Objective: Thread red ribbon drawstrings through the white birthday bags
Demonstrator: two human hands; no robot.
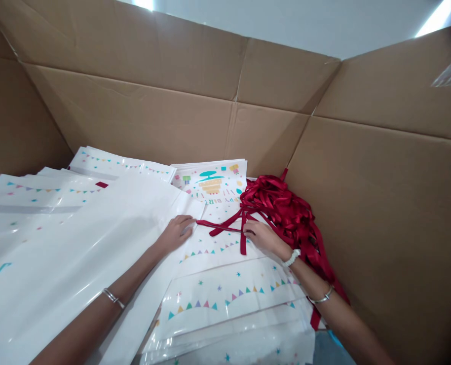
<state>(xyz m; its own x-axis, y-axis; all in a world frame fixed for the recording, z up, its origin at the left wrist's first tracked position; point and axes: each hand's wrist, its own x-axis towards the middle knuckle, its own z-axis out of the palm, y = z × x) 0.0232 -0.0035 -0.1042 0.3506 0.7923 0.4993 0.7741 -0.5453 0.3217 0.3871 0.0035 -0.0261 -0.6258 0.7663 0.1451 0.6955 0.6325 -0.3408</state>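
Red, narrow fabric ribbon (pixel 208 223) stretches over white, glossy, bunting-printed sheets (pixel 218 276), the left hand (pixel 177 234) pinching its end; the right hand (pixel 262 236) grips it with curled fingers (just beside a tangled heap of red ribbons (pixel 282 203)).

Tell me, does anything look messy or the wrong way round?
Yes. The red ribbons by the cardboard wall on the right lie in a tangled heap, with loose ends sticking out. The cake picture looks odd too: in this view it's upside down, its candles pointing downward. I see nothing spilled.
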